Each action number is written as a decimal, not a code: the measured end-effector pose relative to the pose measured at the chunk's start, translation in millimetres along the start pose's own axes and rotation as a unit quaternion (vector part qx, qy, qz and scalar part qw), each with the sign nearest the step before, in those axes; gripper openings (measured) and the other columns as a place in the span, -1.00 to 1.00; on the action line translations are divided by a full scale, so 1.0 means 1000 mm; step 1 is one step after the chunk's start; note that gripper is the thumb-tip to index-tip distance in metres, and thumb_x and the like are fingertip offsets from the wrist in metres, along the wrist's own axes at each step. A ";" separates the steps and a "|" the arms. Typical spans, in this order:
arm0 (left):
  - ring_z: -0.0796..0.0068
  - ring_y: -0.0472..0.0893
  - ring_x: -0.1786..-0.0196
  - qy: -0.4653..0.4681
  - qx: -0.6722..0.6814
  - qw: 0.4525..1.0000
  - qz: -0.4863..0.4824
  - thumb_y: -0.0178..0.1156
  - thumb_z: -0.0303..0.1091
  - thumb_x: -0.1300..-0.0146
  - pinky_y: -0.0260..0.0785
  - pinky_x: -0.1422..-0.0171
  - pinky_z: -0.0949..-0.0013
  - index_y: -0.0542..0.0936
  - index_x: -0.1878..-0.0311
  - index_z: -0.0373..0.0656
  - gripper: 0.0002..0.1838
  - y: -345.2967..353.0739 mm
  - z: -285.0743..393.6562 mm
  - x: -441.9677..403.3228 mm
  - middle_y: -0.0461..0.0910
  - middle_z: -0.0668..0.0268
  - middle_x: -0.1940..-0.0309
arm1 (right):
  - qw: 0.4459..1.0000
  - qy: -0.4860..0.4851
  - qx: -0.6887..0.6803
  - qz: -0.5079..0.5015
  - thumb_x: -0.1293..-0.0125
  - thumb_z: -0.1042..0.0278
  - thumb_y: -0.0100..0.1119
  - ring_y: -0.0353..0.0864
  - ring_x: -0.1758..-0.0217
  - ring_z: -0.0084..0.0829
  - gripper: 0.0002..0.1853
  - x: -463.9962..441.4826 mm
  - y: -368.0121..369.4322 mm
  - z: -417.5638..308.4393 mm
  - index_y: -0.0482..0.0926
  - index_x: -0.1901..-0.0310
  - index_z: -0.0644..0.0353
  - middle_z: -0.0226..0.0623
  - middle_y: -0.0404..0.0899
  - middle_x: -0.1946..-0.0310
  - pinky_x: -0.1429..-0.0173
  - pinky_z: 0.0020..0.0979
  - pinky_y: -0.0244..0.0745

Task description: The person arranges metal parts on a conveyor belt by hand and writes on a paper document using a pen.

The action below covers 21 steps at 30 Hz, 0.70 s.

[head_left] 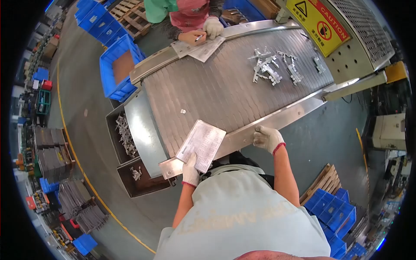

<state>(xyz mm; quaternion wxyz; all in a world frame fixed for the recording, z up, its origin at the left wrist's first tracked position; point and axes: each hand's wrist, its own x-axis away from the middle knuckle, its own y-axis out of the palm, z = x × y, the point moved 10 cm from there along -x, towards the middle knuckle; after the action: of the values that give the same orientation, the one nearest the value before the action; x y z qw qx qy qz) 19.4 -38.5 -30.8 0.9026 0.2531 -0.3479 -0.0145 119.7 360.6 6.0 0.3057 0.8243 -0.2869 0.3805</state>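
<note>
My left hand [190, 170], in a white glove with a red cuff, grips the lower edge of a stiff printed sheet [203, 145]. The sheet lies tilted over the near edge of the conveyor, with small text and lines on its face. My right hand [267, 139], gloved the same way, is closed with its fingers curled beside the near metal rail [245, 142]. Whether anything is inside it is hidden. A small pale piece [183, 111] lies on the conveyor belt [203, 91] beyond the sheet.
Several silvery metal parts [269, 69] lie farther up the belt, near a machine with a caution sign [318, 26]. Across the belt, a person's hands [203, 34] hold a pen over sheets [203, 50]. Bins with metal parts [125, 136] stand below the belt's end, near a blue crate [106, 71].
</note>
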 end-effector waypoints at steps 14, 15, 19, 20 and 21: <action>-0.10 0.90 -0.22 -0.050 -0.010 0.998 -0.036 0.12 -0.14 -0.88 0.92 -0.19 -0.15 0.38 -0.67 -0.49 -0.38 0.018 0.001 0.009 0.74 -0.15 -0.39 | 0.999 0.008 -0.028 -0.018 -0.71 0.14 0.35 0.68 0.22 -0.29 -0.76 0.003 0.006 -0.005 0.73 -0.08 0.15 -0.38 0.66 0.24 -0.06 -0.14 0.71; -0.10 0.90 -0.22 -0.040 -0.011 0.999 -0.027 0.14 -0.16 -0.87 0.92 -0.20 -0.15 0.37 -0.67 -0.49 -0.38 0.015 0.002 0.008 0.74 -0.15 -0.40 | 1.000 0.005 -0.021 -0.015 -0.71 0.14 0.35 0.73 0.20 -0.25 -0.73 0.002 0.004 -0.004 0.74 -0.13 0.18 -0.31 0.72 0.20 -0.07 -0.11 0.75; -0.12 0.89 -0.24 -0.019 0.013 1.000 -0.010 0.22 -0.26 -0.81 0.92 -0.23 -0.14 0.35 -0.68 -0.50 -0.38 0.005 -0.003 0.003 0.72 -0.15 -0.41 | 1.000 0.002 -0.008 -0.001 -0.68 0.13 0.37 0.84 0.16 -0.11 -0.61 -0.001 -0.006 -0.001 0.76 -0.28 0.27 -0.09 0.85 0.04 -0.10 0.00 0.82; -0.11 0.89 -0.25 -0.015 0.019 1.000 -0.012 0.22 -0.26 -0.81 0.91 -0.25 -0.13 0.36 -0.68 -0.50 -0.38 0.004 -0.004 0.001 0.72 -0.15 -0.42 | 1.000 0.003 -0.006 -0.007 -0.66 0.13 0.39 0.84 0.13 -0.07 -0.58 -0.004 -0.009 0.000 0.76 -0.32 0.28 -0.04 0.85 -0.02 -0.14 0.05 0.82; -0.11 0.88 -0.26 -0.013 0.025 1.000 -0.014 0.22 -0.26 -0.82 0.91 -0.27 -0.12 0.36 -0.68 -0.50 -0.38 0.002 -0.005 0.000 0.72 -0.15 -0.42 | 1.000 0.003 -0.005 -0.011 -0.63 0.12 0.41 0.84 0.10 -0.03 -0.53 -0.007 -0.012 0.002 0.76 -0.36 0.29 0.02 0.86 -0.09 -0.19 0.09 0.81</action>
<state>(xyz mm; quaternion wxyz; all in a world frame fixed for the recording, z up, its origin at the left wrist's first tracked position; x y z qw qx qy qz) 22.7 -34.5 -33.2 0.8913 0.2801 -0.3558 -0.0220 125.0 368.6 -4.3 0.3147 0.8247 -0.2792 0.3779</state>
